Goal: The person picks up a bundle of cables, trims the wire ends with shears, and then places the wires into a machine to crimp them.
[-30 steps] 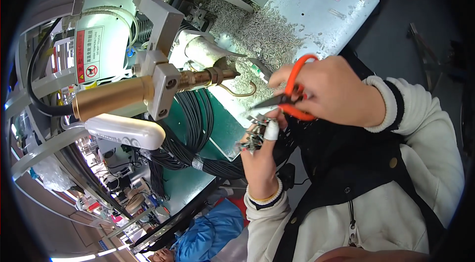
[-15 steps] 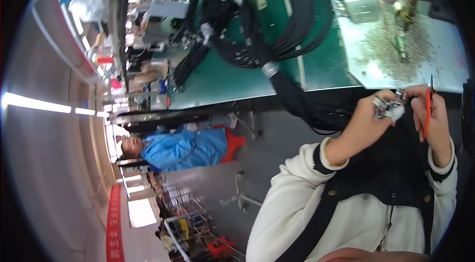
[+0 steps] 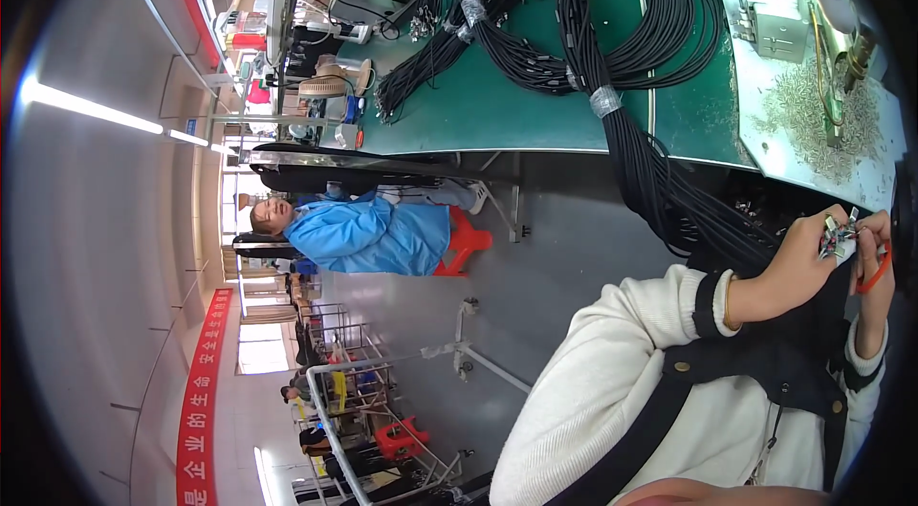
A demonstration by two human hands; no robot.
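Note:
At the right edge, my left hand (image 3: pixel 796 265) is closed round the ends of a bunch of black cables, with their metal connectors (image 3: pixel 839 240) sticking out past the fingers. The black cable bundle (image 3: pixel 660 186) runs from the green table down to this hand. My right hand (image 3: pixel 871 267) is beside it, fingertips at the connectors. An orange-handled pair of scissors (image 3: pixel 876 273) is held in the right hand; its blades do not show clearly. Part of the right hand is lost in the dark rim.
Coiled cables (image 3: pixel 684 23) lie on the green table (image 3: pixel 459 128). A machine (image 3: pixel 779 23) and a heap of small metal scraps (image 3: pixel 813 114) are on the white surface at upper right. A person in blue (image 3: pixel 373 233) sits on a red stool (image 3: pixel 467 240). A wheeled frame (image 3: pixel 464 348) stands on the floor.
The view has turned, so the table and both hands sit farther right. The scissors' dark blade, visible before, is no longer distinct. My left hand still grips the cable ends.

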